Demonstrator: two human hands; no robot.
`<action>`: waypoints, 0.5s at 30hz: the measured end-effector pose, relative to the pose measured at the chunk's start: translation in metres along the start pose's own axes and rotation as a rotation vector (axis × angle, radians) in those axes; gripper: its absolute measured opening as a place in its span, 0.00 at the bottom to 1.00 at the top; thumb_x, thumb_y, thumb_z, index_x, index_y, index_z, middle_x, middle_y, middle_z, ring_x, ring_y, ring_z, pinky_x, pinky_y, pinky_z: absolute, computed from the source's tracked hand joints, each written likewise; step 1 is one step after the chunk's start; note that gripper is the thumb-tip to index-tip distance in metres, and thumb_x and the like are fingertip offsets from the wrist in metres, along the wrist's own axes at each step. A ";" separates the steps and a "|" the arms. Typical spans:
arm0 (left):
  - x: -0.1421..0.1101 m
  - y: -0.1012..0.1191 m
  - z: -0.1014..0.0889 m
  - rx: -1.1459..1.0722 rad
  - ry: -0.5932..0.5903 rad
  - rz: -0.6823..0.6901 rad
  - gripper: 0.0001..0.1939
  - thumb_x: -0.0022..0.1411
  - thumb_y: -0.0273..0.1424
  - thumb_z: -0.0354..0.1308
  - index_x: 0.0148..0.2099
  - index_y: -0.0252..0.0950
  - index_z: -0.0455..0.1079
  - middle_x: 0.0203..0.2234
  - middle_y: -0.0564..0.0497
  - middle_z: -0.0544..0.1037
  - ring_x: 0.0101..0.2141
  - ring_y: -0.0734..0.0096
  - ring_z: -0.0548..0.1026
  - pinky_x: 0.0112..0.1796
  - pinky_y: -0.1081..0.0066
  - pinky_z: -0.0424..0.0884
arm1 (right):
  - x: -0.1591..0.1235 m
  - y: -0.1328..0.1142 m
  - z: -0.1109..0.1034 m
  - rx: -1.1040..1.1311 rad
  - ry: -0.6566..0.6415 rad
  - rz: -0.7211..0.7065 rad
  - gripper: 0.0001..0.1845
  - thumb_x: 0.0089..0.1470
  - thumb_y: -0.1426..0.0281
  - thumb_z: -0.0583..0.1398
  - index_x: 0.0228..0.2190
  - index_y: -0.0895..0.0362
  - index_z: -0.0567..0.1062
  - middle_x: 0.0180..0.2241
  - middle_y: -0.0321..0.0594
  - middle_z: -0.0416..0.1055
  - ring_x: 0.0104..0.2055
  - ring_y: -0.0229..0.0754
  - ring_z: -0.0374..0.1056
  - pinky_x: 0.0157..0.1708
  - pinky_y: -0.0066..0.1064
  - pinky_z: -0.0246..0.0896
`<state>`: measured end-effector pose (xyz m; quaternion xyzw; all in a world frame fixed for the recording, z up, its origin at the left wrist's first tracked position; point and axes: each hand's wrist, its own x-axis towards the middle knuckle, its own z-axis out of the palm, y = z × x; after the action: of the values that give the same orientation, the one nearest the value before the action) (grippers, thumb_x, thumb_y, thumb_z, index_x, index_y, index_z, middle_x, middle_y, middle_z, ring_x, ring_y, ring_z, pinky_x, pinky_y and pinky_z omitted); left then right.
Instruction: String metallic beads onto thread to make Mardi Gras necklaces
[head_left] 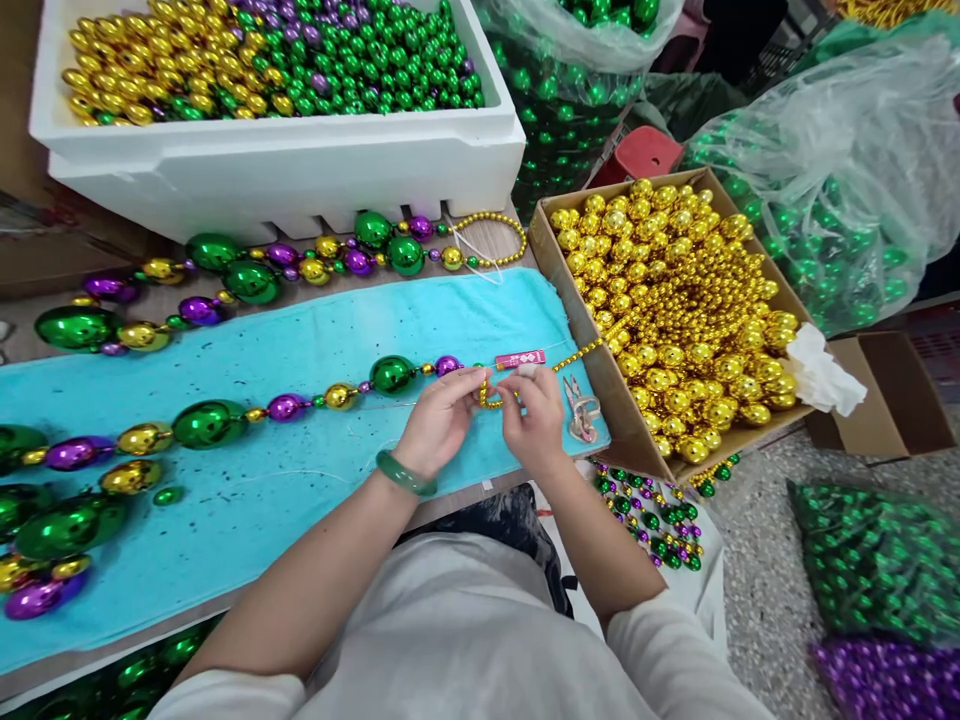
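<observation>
A white box [300,165] of small gold, purple and green beads stood by the back edge of the tabletop [22,684], with another bead string [251,283] in front of it. A carton [583,330] full of gold beads [682,300] stood at the right edge, with snips [582,412] near it. A pink tag [520,360] lay just behind the fingers.

The main string [210,422] lay on a blue towel [225,540], from the left edge to the hands. Its shiny beads were green, purple and gold, big and tiny. The left hand [442,425] and right hand [534,415] had their fingers pinched together on a gold chain [491,403], which ran on to the carton's edge.

The fingers hid the spot where string and chain met. The string's left end was cut off, and the thin thread [311,473] was hard to see.
</observation>
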<state>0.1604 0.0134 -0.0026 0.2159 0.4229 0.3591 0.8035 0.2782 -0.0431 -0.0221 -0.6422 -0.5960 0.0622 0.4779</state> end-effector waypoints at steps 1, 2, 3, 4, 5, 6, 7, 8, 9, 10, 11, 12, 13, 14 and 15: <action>0.001 -0.002 0.000 0.070 0.023 0.063 0.09 0.43 0.33 0.71 0.29 0.35 0.78 0.28 0.51 0.79 0.32 0.72 0.73 0.38 0.71 0.68 | -0.002 -0.001 0.000 -0.008 -0.029 -0.039 0.08 0.60 0.73 0.56 0.32 0.55 0.75 0.34 0.44 0.70 0.39 0.45 0.66 0.40 0.39 0.63; 0.002 -0.002 -0.001 0.173 0.036 0.133 0.09 0.44 0.33 0.70 0.30 0.35 0.79 0.28 0.51 0.79 0.33 0.72 0.73 0.38 0.70 0.68 | -0.003 -0.002 -0.001 0.000 -0.062 -0.068 0.07 0.60 0.73 0.56 0.33 0.55 0.75 0.35 0.44 0.70 0.39 0.45 0.66 0.40 0.39 0.63; 0.003 -0.003 -0.003 0.298 0.033 0.200 0.09 0.45 0.34 0.70 0.30 0.36 0.79 0.28 0.51 0.79 0.33 0.71 0.73 0.38 0.70 0.68 | -0.003 -0.003 -0.003 0.022 -0.094 -0.084 0.07 0.60 0.73 0.56 0.33 0.55 0.75 0.35 0.44 0.70 0.39 0.44 0.66 0.40 0.38 0.63; 0.004 -0.002 -0.006 0.431 0.007 0.253 0.08 0.47 0.35 0.69 0.30 0.36 0.79 0.28 0.51 0.78 0.33 0.70 0.73 0.37 0.70 0.67 | -0.002 -0.003 -0.006 0.055 -0.123 -0.086 0.07 0.60 0.73 0.57 0.34 0.55 0.76 0.34 0.43 0.70 0.39 0.44 0.66 0.39 0.38 0.63; 0.005 -0.001 -0.009 0.554 -0.042 0.283 0.08 0.49 0.36 0.68 0.30 0.36 0.80 0.27 0.51 0.77 0.32 0.70 0.72 0.35 0.70 0.67 | 0.000 -0.002 -0.009 0.091 -0.147 -0.073 0.07 0.60 0.73 0.57 0.33 0.55 0.76 0.34 0.43 0.70 0.38 0.43 0.66 0.38 0.37 0.63; 0.005 0.001 -0.012 0.651 -0.106 0.292 0.08 0.50 0.36 0.67 0.30 0.37 0.80 0.27 0.51 0.77 0.31 0.70 0.71 0.34 0.70 0.66 | 0.003 0.000 -0.012 0.128 -0.166 -0.048 0.07 0.60 0.72 0.57 0.33 0.55 0.76 0.33 0.42 0.70 0.37 0.43 0.66 0.37 0.36 0.63; 0.005 0.003 -0.014 0.719 -0.175 0.284 0.09 0.52 0.37 0.66 0.31 0.37 0.80 0.26 0.51 0.76 0.30 0.71 0.71 0.33 0.70 0.66 | 0.005 0.002 -0.015 0.164 -0.177 -0.013 0.07 0.59 0.72 0.58 0.32 0.55 0.76 0.32 0.41 0.69 0.36 0.42 0.65 0.36 0.36 0.63; 0.005 0.005 -0.016 0.758 -0.236 0.266 0.09 0.52 0.37 0.66 0.31 0.37 0.80 0.26 0.50 0.76 0.30 0.71 0.70 0.33 0.70 0.65 | 0.008 0.004 -0.018 0.199 -0.181 0.028 0.07 0.59 0.71 0.59 0.30 0.55 0.77 0.31 0.41 0.69 0.35 0.41 0.65 0.35 0.35 0.62; 0.005 0.006 -0.017 0.772 -0.278 0.245 0.09 0.52 0.38 0.66 0.31 0.37 0.80 0.27 0.50 0.76 0.30 0.71 0.70 0.33 0.70 0.65 | 0.010 0.006 -0.019 0.235 -0.184 0.072 0.06 0.58 0.70 0.60 0.29 0.55 0.77 0.30 0.40 0.69 0.34 0.41 0.65 0.35 0.35 0.62; 0.004 0.007 -0.017 0.765 -0.295 0.228 0.09 0.52 0.38 0.66 0.31 0.37 0.80 0.27 0.50 0.76 0.31 0.71 0.70 0.34 0.70 0.66 | 0.012 0.007 -0.021 0.273 -0.186 0.117 0.07 0.57 0.69 0.61 0.28 0.55 0.77 0.29 0.39 0.69 0.33 0.41 0.65 0.34 0.34 0.62; 0.004 0.008 -0.017 0.741 -0.290 0.215 0.09 0.52 0.37 0.66 0.31 0.36 0.80 0.27 0.50 0.76 0.32 0.70 0.71 0.35 0.70 0.66 | 0.014 0.009 -0.021 0.316 -0.188 0.165 0.07 0.56 0.68 0.62 0.27 0.55 0.78 0.28 0.38 0.70 0.32 0.40 0.65 0.34 0.34 0.62; 0.003 0.008 -0.016 0.701 -0.275 0.201 0.09 0.51 0.37 0.66 0.31 0.36 0.79 0.28 0.50 0.76 0.32 0.70 0.71 0.36 0.70 0.66 | 0.015 0.010 -0.021 0.360 -0.196 0.213 0.07 0.56 0.67 0.62 0.27 0.55 0.78 0.27 0.38 0.70 0.32 0.40 0.65 0.34 0.34 0.62; 0.002 0.007 -0.014 0.649 -0.257 0.184 0.09 0.51 0.37 0.67 0.30 0.36 0.79 0.28 0.50 0.76 0.32 0.71 0.71 0.37 0.70 0.66 | 0.016 0.010 -0.021 0.403 -0.215 0.259 0.07 0.56 0.67 0.62 0.27 0.54 0.79 0.27 0.38 0.71 0.32 0.40 0.66 0.34 0.34 0.62; 0.001 0.006 -0.012 0.592 -0.239 0.170 0.09 0.51 0.37 0.67 0.29 0.35 0.78 0.29 0.50 0.76 0.32 0.71 0.70 0.36 0.70 0.66 | 0.016 0.010 -0.021 0.442 -0.243 0.300 0.07 0.56 0.66 0.62 0.28 0.54 0.79 0.28 0.38 0.73 0.32 0.40 0.67 0.34 0.34 0.63; 0.000 0.004 -0.011 0.540 -0.222 0.161 0.09 0.50 0.37 0.67 0.29 0.35 0.77 0.29 0.51 0.76 0.32 0.71 0.70 0.35 0.71 0.65 | 0.015 0.010 -0.020 0.470 -0.274 0.332 0.07 0.55 0.66 0.62 0.30 0.54 0.80 0.29 0.39 0.74 0.33 0.41 0.67 0.34 0.34 0.63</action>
<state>0.1494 0.0168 -0.0058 0.4924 0.3941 0.2702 0.7275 0.3031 -0.0396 -0.0107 -0.5884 -0.5112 0.3615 0.5116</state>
